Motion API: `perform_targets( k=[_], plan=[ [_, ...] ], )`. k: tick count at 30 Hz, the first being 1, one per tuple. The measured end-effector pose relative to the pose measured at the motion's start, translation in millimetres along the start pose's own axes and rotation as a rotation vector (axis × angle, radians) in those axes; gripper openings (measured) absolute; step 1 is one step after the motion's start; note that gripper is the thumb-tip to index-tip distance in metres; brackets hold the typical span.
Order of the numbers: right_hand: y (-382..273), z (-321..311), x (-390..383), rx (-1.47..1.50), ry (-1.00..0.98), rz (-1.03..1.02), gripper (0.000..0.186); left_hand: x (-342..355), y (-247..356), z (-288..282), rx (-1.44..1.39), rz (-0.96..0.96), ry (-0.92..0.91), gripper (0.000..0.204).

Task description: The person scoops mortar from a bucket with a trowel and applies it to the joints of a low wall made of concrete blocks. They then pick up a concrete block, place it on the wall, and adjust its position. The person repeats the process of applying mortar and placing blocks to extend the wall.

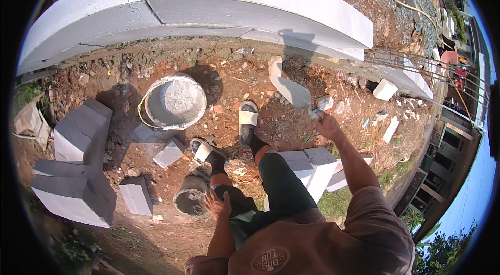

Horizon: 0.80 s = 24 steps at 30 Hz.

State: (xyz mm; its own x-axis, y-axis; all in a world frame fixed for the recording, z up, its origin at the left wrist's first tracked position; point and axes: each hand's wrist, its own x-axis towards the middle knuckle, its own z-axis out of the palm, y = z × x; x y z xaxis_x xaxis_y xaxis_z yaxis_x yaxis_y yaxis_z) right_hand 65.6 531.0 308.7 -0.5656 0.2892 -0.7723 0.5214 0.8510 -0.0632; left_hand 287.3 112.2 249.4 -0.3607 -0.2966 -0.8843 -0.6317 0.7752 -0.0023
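My right hand (pixel 329 126) is closed around the handle of what looks like a trowel. Its broad, pale grey blade (pixel 291 91) reaches away from me, low over the dirt and short of the block wall (pixel 219 12). Fingers apart, my left hand (pixel 219 205) lies on my left leg near the knee and holds nothing. Ahead and to the left stands a round bucket (pixel 203 108) with a yellow handle, with wet grey mortar (pixel 179 95) inside. A smaller dark grey bucket (pixel 182 199) sits near my left hand, partly hidden by my leg.
Pale blocks (pixel 78 191) are grouped on the left, with a loose block (pixel 136 197) nearby. More blocks (pixel 317 168) stand beside my right leg. Thin metal bars (pixel 422 64) extend past the wall's right end. A hose (pixel 401 1) runs over gravel beyond. Rubble litters the dirt.
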Motion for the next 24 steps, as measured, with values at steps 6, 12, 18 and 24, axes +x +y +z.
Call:
perform_targets(
  k=[6,12,18,24],
  plan=[
    [92,-149,67,-0.555,0.039,0.040,0.051,-10,-44,8,-0.158,0.026,0.230,0.068],
    [33,-204,113,-0.273,-0.162,0.208,0.042,-43,-44,-19,-0.306,-0.115,0.320,0.056],
    [2,-223,112,-0.269,-0.178,-0.040,0.070,-58,13,-28,-0.359,-0.134,0.194,0.063],
    [-21,-205,101,-0.305,-0.011,-0.084,0.063,-55,39,-26,-0.383,-0.039,0.226,0.061]
  ],
)
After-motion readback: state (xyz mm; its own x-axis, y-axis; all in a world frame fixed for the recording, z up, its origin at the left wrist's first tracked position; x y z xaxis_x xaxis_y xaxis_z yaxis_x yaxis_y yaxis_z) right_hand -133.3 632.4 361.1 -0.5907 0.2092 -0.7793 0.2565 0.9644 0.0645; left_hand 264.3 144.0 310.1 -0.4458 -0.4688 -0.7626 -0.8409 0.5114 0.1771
